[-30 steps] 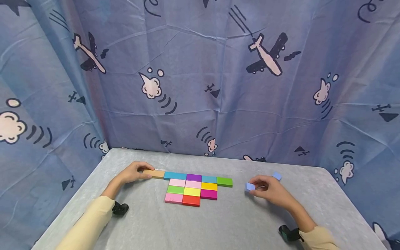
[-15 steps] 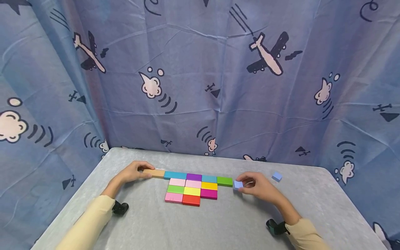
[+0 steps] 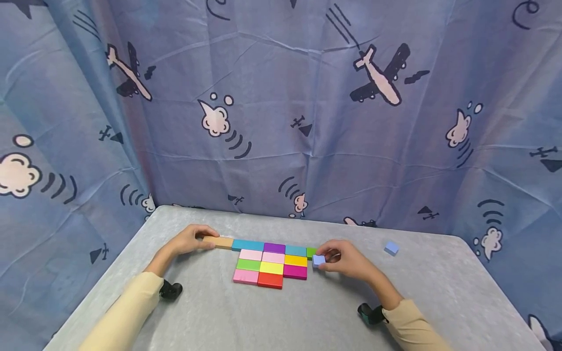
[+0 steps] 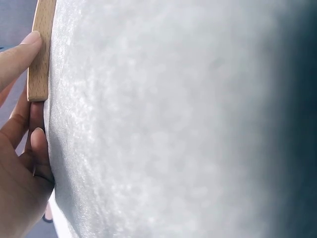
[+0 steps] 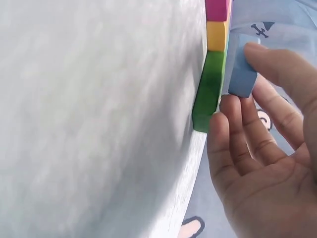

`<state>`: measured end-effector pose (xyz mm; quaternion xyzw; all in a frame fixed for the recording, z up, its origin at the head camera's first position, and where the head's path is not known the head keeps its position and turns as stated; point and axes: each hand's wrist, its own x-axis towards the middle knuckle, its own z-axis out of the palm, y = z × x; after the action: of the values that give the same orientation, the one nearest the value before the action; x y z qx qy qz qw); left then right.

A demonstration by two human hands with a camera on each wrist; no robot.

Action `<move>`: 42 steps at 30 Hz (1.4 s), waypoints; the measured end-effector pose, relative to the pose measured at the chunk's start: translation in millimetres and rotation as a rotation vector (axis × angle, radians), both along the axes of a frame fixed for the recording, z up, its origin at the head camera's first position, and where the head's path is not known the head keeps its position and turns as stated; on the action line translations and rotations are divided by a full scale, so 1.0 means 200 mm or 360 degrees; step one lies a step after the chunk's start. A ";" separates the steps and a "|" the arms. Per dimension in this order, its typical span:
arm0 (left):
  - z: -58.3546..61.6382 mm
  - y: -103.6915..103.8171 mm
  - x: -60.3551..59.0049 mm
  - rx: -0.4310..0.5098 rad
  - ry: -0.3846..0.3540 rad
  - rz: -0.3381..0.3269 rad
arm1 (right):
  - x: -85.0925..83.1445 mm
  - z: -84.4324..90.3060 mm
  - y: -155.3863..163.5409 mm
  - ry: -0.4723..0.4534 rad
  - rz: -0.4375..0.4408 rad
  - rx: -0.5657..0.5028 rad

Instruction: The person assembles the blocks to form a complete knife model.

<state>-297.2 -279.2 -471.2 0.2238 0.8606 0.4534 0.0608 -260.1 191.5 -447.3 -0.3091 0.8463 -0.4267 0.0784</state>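
In the head view, a row of flat coloured blocks runs across the table, starting with a tan wooden block (image 3: 223, 243) at its left end. My left hand (image 3: 188, 241) pinches that block's outer end, thumb on the near side and fingers behind. A light blue block (image 3: 318, 261) is pinched between the thumb and fingers of my right hand (image 3: 349, 261). It overlaps the green block (image 3: 310, 252) at the row's right end, hiding most of it. The right wrist view shows the light blue block (image 5: 243, 67) held above the green block (image 5: 209, 89), with a gap between them.
Below the row lie several more blocks edge to edge, among them a red block (image 3: 270, 280) and a magenta block (image 3: 295, 272). Another light blue block (image 3: 391, 248) lies alone at the right. A printed curtain (image 3: 263, 97) hangs behind the grey table (image 3: 246, 321).
My right hand has carried the light blue block leftward, from the table's right side to over the green block. The left hand stays at the tan block.
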 end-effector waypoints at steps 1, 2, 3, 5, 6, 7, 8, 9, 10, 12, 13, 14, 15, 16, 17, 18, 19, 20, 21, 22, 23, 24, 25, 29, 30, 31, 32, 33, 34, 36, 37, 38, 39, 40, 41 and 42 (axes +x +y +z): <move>0.00 0.00 0.00 -0.0001 0.0000 -0.0001 | 0.00 0.00 -0.01 0.0002 0.0002 0.0012; 0.00 0.00 0.00 -0.0002 0.0001 -0.0001 | 0.00 0.00 -0.02 0.0005 0.0003 0.0022; 0.00 0.00 0.00 -0.0004 0.0003 0.0000 | 0.00 0.00 -0.02 0.0010 0.0003 0.0035; 0.00 0.00 0.00 -0.0010 0.0004 0.0006 | 0.00 0.00 -0.04 0.0011 -0.0002 0.0049; 0.00 0.00 0.00 -0.0015 0.0005 0.0009 | 0.00 0.00 -0.04 0.0011 -0.0006 0.0058; 0.00 0.00 0.00 -0.0016 0.0007 0.0011 | 0.00 0.00 -0.05 0.0009 -0.0010 0.0067; 0.01 0.00 0.00 -0.0014 0.0007 0.0011 | 0.00 0.00 -0.06 0.0006 -0.0015 0.0079; 0.01 0.01 0.01 -0.0008 0.0006 0.0009 | 0.00 -0.01 -0.06 0.0001 -0.0021 0.0094; 0.02 0.01 0.01 0.0000 0.0002 0.0006 | 0.00 -0.01 -0.07 -0.0004 -0.0028 0.0111; 0.04 0.02 0.02 0.0014 -0.0005 -0.0004 | 0.00 -0.01 -0.08 -0.0010 -0.0047 0.0147; 0.05 0.03 0.03 0.0025 -0.0010 -0.0009 | 0.00 -0.01 -0.09 -0.0013 -0.0055 0.0163; 0.06 0.03 0.03 0.0032 -0.0013 -0.0012 | 0.00 0.00 -0.09 -0.0015 -0.0065 0.0180; 0.06 0.03 0.03 0.0033 -0.0014 -0.0013 | 0.00 0.00 -0.09 -0.0017 -0.0072 0.0193; 0.06 0.03 0.03 0.0025 -0.0013 -0.0013 | 0.00 0.00 -0.10 -0.0018 -0.0081 0.0203; 0.05 0.03 0.03 0.0014 -0.0007 -0.0011 | 0.00 0.00 -0.10 -0.0019 -0.0091 0.0214; 0.04 0.02 0.02 0.0004 -0.0002 -0.0008 | 0.00 0.00 -0.10 -0.0020 -0.0097 0.0222; 0.03 0.02 0.02 -0.0003 0.0001 -0.0005 | 0.00 0.00 -0.11 -0.0019 -0.0101 0.0226; 0.02 0.01 0.01 -0.0011 0.0005 -0.0002 | 0.01 0.00 -0.11 -0.0017 -0.0103 0.0229; 0.01 0.01 0.01 -0.0018 0.0008 0.0001 | 0.01 0.00 -0.11 -0.0016 -0.0104 0.0229; 0.00 0.00 0.00 -0.0023 0.0008 0.0003 | 0.01 0.00 -0.11 -0.0016 -0.0102 0.0227; 0.00 0.00 0.00 -0.0022 0.0008 0.0005 | 0.01 0.00 -0.11 -0.0015 -0.0098 0.0225; -0.01 0.00 -0.01 -0.0017 0.0004 0.0005 | 0.01 0.00 -0.11 -0.0014 -0.0090 0.0219; -0.01 0.00 -0.01 -0.0014 0.0004 0.0005 | 0.01 0.00 -0.11 -0.0016 -0.0087 0.0217; -0.01 -0.01 -0.01 -0.0014 0.0004 0.0010 | 0.01 -0.01 -0.10 -0.0042 -0.0096 0.0210; -0.01 -0.01 -0.01 -0.0017 0.0004 0.0014 | 0.01 -0.01 -0.10 -0.0052 -0.0104 0.0210; -0.01 -0.01 -0.01 -0.0020 0.0005 0.0018 | 0.01 -0.01 -0.10 -0.0063 -0.0112 0.0210; -0.01 -0.01 -0.01 -0.0023 0.0003 0.0022 | 0.01 -0.01 -0.10 -0.0072 -0.0118 0.0207; -0.01 -0.01 0.00 -0.0023 0.0001 0.0025 | 0.01 -0.01 -0.10 -0.0079 -0.0122 0.0205; -0.01 -0.01 0.00 -0.0026 0.0001 0.0028 | 0.01 -0.01 -0.10 -0.0089 -0.0128 0.0203; -0.01 -0.01 0.00 -0.0027 -0.0001 0.0033 | 0.00 -0.02 -0.10 -0.0095 -0.0132 0.0199; -0.01 -0.01 0.00 -0.0029 -0.0001 0.0034 | 0.00 -0.02 -0.11 -0.0097 -0.0133 0.0198; -0.01 -0.01 0.00 -0.0028 -0.0001 0.0035 | 0.00 -0.02 -0.11 -0.0098 -0.0136 0.0197; -0.01 -0.01 0.00 -0.0029 0.0000 0.0035 | 0.00 -0.02 -0.11 -0.0099 -0.0142 0.0199; -0.01 -0.01 0.00 -0.0031 0.0002 0.0035 | 0.00 -0.02 -0.11 -0.0099 -0.0147 0.0200; -0.01 -0.01 0.00 -0.0033 0.0003 0.0034 | 0.00 -0.02 -0.11 -0.0098 -0.0151 0.0205; -0.01 -0.01 0.00 -0.0033 0.0004 0.0033 | 0.00 -0.02 -0.11 -0.0100 -0.0156 0.0207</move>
<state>-297.9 -280.3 -472.4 0.2147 0.8677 0.4447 0.0575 -259.4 168.9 -450.8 -0.2479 0.8835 -0.3836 0.1038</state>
